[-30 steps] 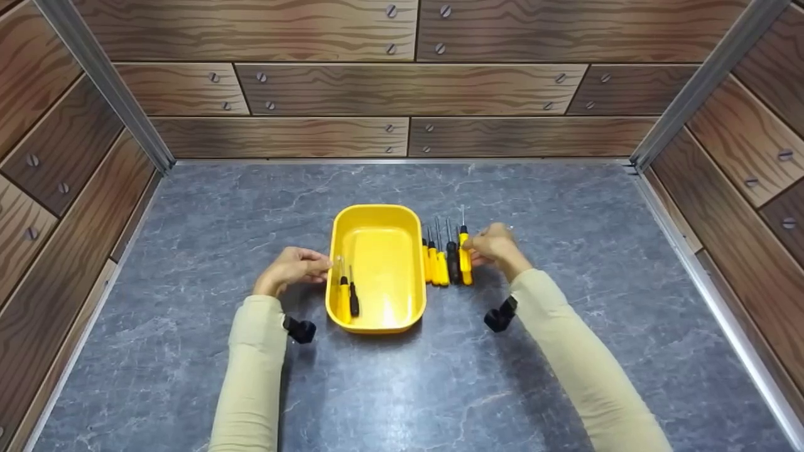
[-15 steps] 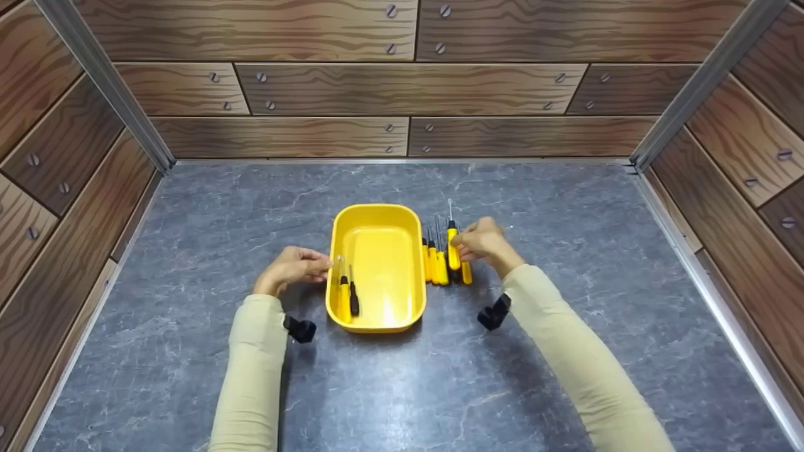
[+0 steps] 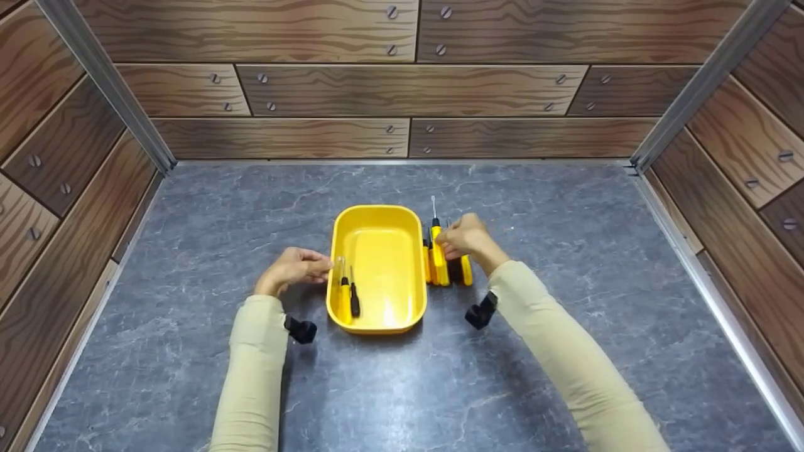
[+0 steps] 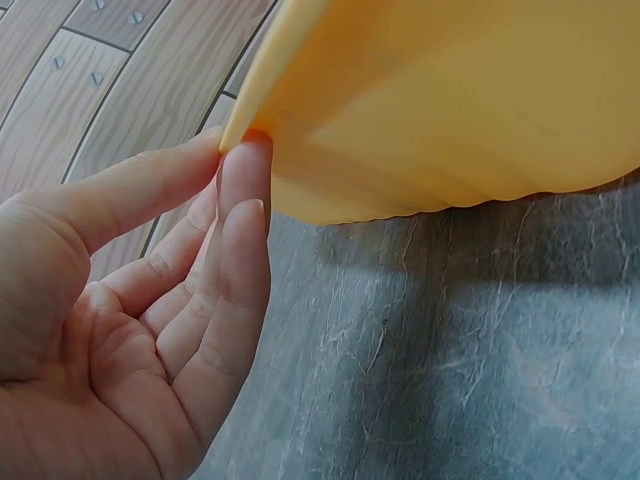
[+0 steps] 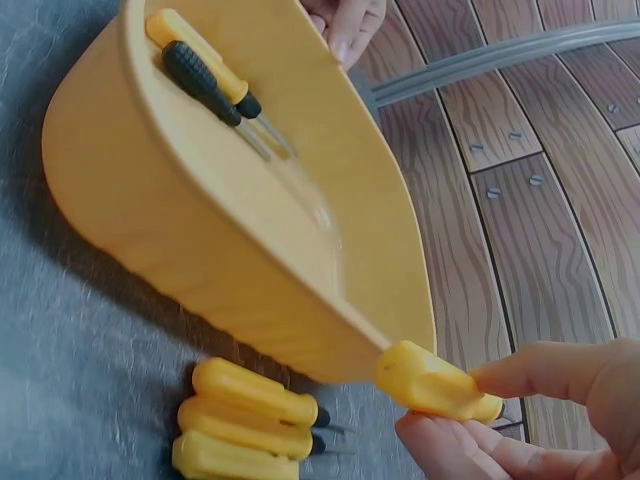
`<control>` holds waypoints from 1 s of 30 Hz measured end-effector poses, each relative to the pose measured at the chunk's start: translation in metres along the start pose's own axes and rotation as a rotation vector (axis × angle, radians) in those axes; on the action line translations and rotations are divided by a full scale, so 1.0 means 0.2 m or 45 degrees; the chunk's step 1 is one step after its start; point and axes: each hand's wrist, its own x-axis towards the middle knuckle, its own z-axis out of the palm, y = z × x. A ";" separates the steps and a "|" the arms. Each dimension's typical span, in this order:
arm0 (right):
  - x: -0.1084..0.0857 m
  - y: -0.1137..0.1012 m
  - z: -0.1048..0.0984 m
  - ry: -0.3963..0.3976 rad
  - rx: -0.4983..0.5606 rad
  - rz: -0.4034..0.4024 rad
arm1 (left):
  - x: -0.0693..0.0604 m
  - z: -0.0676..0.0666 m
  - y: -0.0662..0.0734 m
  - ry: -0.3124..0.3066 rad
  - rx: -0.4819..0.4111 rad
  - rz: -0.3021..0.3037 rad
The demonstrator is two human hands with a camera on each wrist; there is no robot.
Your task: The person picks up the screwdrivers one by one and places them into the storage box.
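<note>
A yellow bin (image 3: 377, 328) stands on the grey surface, with a yellow screwdriver (image 3: 345, 302) and a black screwdriver (image 3: 355, 302) lying inside at its left. The left hand (image 3: 294, 269) pinches the bin's left rim between thumb and fingers; the left wrist view shows that hand (image 4: 170, 290) close up. Just right of the bin, the right hand (image 3: 468, 240) pinches a yellow screwdriver (image 3: 437, 242), its tip pointing away. In the right wrist view this screwdriver's handle (image 5: 430, 382) is beside the bin's rim, above other yellow screwdrivers (image 5: 245, 420) on the surface.
Right of the bin a row of screwdrivers lies on the surface, including a black one (image 3: 454, 274) and a yellow one (image 3: 466, 270), partly hidden by the right hand. Wood-patterned walls (image 3: 402, 91) with metal corner rails (image 3: 691, 88) enclose the back and sides.
The right hand has lifted a yellow screwdriver from the right end of the row and carried it left toward the bin. The left hand and the bin have stayed in place.
</note>
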 end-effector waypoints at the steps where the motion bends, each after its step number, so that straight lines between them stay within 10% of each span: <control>1: 0.00 -0.01 0.01 -0.001 0.003 -0.005 | 0.00 0.00 0.00 -0.003 0.001 0.000; 30: -0.01 -0.13 0.19 -0.054 -0.057 -0.014 | 0.00 0.01 0.00 0.006 -0.004 -0.004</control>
